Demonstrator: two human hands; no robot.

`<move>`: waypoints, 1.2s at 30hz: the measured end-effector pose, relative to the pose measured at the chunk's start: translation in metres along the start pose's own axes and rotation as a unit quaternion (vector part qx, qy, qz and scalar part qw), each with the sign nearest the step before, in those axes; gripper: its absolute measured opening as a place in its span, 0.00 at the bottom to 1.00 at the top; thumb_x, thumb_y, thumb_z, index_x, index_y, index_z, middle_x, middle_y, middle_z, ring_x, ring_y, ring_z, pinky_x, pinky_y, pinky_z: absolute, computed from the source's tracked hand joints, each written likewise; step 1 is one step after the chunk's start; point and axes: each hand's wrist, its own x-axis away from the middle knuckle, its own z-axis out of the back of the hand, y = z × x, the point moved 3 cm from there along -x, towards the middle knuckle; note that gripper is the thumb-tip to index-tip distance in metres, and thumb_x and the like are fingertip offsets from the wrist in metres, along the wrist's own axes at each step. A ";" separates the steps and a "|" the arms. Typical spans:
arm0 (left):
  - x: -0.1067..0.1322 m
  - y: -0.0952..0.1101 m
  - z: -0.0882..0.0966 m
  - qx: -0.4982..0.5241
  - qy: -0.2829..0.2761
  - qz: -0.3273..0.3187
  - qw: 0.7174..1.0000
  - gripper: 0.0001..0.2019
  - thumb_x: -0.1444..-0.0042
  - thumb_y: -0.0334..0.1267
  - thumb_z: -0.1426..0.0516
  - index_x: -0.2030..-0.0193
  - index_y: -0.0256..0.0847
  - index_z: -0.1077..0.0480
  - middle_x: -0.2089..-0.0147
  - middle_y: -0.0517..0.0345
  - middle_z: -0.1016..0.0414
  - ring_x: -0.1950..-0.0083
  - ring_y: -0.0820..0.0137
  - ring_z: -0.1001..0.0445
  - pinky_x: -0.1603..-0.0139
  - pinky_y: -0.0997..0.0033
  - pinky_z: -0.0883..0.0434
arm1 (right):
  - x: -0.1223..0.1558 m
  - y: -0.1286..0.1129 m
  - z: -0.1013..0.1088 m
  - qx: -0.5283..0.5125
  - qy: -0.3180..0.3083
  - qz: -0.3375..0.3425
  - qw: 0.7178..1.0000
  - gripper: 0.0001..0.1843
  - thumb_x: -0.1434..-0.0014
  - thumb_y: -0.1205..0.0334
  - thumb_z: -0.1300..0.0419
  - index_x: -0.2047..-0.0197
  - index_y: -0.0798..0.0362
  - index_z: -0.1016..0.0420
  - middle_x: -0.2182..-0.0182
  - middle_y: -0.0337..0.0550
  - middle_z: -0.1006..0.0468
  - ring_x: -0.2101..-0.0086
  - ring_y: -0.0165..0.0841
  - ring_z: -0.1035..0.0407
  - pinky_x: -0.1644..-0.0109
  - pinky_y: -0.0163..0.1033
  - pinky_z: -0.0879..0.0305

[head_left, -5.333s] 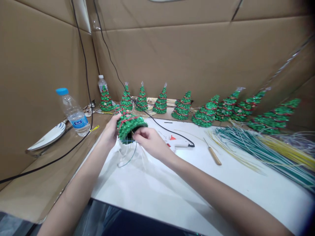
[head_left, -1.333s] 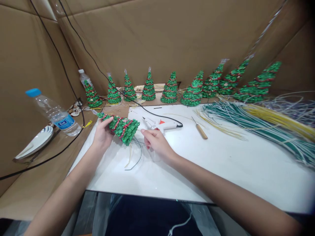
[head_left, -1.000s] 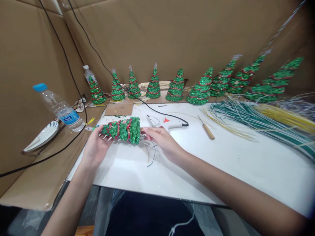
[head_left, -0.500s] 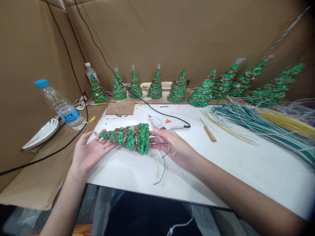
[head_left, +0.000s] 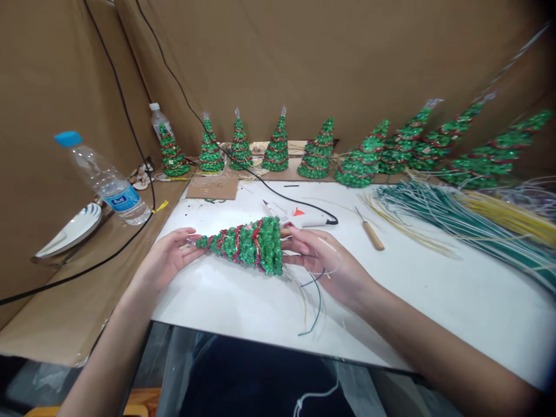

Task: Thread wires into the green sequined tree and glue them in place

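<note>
A small green Christmas tree (head_left: 247,245) with red garland lies sideways in the air above the white tabletop, its tip to the left. The fingers of my left hand (head_left: 171,255) close on the clear piece at its tip. At the other end, my right hand (head_left: 332,260) grips the tree by its base, part of the fingers hidden behind it. Thin loose wires (head_left: 319,307), dark green and pale, hang from the base beside my right hand and loop over it.
Several similar trees (head_left: 275,145) stand along the back. A glue gun (head_left: 310,217) and a wooden-handled awl (head_left: 371,234) lie beyond my hands. Bundled green and yellow wires (head_left: 456,231) cover the right. At left are a water bottle (head_left: 124,200), a plate (head_left: 78,229) and a black cable (head_left: 124,95).
The tree has shifted to the right with both hands. My left hand, earlier spread palm up beneath the tip end, now has its fingers closed at the tip.
</note>
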 end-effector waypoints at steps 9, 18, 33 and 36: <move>-0.004 0.008 -0.004 -0.170 -0.021 0.013 0.985 0.08 0.51 0.28 0.40 0.62 0.35 0.25 0.62 0.45 0.20 0.70 0.62 0.18 0.69 0.67 0.21 | 0.000 -0.006 0.006 0.050 0.020 0.006 0.999 0.28 0.56 0.44 0.31 0.85 0.52 0.41 0.72 0.43 0.27 0.66 0.33 0.30 0.59 0.40 0.30; -0.008 0.046 -0.049 -0.338 -0.100 -0.250 0.902 0.09 0.58 0.29 0.32 0.67 0.39 0.20 0.62 0.53 0.20 0.68 0.69 0.24 0.71 0.78 0.30 | 0.000 -0.013 0.023 0.134 0.022 0.037 0.990 0.28 0.54 0.42 0.32 0.88 0.52 0.39 0.76 0.43 0.30 0.68 0.35 0.31 0.59 0.41 0.31; -0.010 -0.007 -0.082 -0.397 -0.323 -0.252 0.822 0.27 0.60 0.36 0.30 0.49 0.45 0.24 0.50 0.50 0.23 0.48 0.54 0.27 0.46 0.58 0.32 | -0.024 -0.047 0.062 0.580 -0.074 0.091 0.806 0.12 0.47 0.52 0.40 0.73 0.48 0.20 0.75 0.40 0.20 0.73 0.32 0.32 0.68 0.37 0.40; -0.007 -0.008 -0.083 -0.429 -0.317 -0.270 0.802 0.26 0.59 0.39 0.30 0.50 0.44 0.26 0.51 0.50 0.24 0.52 0.56 0.27 0.51 0.62 0.31 | -0.032 -0.052 0.053 0.625 -0.127 0.081 0.766 0.09 0.51 0.63 0.42 0.73 0.47 0.19 0.77 0.37 0.21 0.75 0.31 0.32 0.70 0.36 0.42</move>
